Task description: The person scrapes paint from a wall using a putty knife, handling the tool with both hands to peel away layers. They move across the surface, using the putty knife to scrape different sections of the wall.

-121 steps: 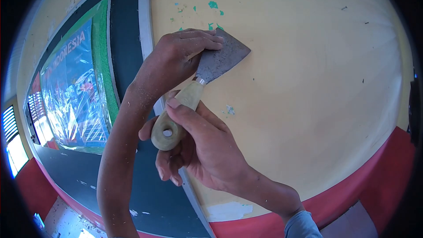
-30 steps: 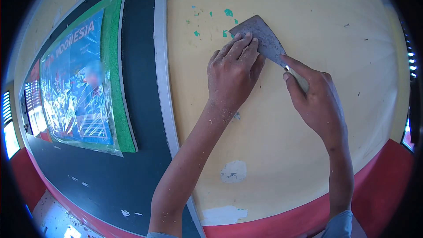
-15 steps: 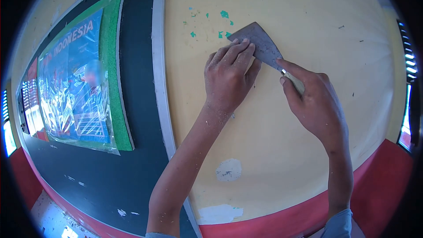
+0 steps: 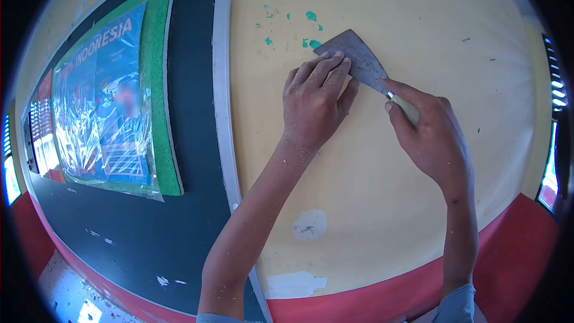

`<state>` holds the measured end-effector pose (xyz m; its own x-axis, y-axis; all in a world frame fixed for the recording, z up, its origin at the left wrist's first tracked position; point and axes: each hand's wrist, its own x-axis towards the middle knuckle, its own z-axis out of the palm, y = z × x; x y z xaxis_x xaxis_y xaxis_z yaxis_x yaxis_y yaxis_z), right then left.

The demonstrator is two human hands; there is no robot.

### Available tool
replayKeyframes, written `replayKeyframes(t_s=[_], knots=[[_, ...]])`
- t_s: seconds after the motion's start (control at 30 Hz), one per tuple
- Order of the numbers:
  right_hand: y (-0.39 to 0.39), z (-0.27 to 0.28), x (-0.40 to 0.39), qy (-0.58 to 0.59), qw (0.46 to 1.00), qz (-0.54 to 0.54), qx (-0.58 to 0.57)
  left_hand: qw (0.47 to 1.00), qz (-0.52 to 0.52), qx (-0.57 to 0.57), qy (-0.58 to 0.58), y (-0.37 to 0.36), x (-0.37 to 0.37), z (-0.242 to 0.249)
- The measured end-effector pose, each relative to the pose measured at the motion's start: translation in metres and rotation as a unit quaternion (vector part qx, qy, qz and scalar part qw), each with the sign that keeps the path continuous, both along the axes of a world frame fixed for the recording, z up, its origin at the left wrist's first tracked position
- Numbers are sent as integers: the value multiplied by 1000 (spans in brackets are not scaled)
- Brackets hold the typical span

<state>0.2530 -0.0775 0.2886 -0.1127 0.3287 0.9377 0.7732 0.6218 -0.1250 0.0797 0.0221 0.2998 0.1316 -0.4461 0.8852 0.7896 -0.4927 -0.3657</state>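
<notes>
A metal scraper [image 4: 359, 55] with a wide grey blade and a pale handle lies flat against the yellow wall [image 4: 418, 18]. My right hand [image 4: 431, 140] grips the handle, index finger stretched along it toward the blade. My left hand [image 4: 315, 104] presses its fingertips on the blade's lower left part. The blade's upper edge sits beside several small green paint flecks [image 4: 311, 17] on the wall.
A dark board [image 4: 191, 113] with a grey frame strip [image 4: 222, 84] runs down the left, holding a plastic-wrapped poster [image 4: 104, 101] on green backing. Bare patches [image 4: 310, 225] mark the wall low down. A red band [image 4: 514, 251] runs along the wall's bottom.
Four seconds ago the blade pointed right with the handle low; now it points up-left with the handle at right. Over the last second both hands and scraper have barely shifted.
</notes>
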Motion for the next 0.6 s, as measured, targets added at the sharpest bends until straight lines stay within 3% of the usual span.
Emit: replayKeyframes(t_s=[0.1,0.23,0.37,0.47,0.53,0.6], knots=[[-1,7,-18,0,998,-34,-47,1000,0,-2,-22,0,-3,3],[-1,7,-5,-20,1000,2,21,1000,-9,7,14,1,-2,-3],[-3,10,-11,-13,1000,-17,2,999,-13,1,-29,0,-4,1],[1,8,-6,-26,997,-37,60,1000,-21,9,-17,-1,-4,-1],[-2,9,-8,-20,998,-50,40,999,-27,12,-28,0,-3,0],[-13,14,-14,-2,997,-63,-51,1000,-25,6,-11,1,-4,0]])
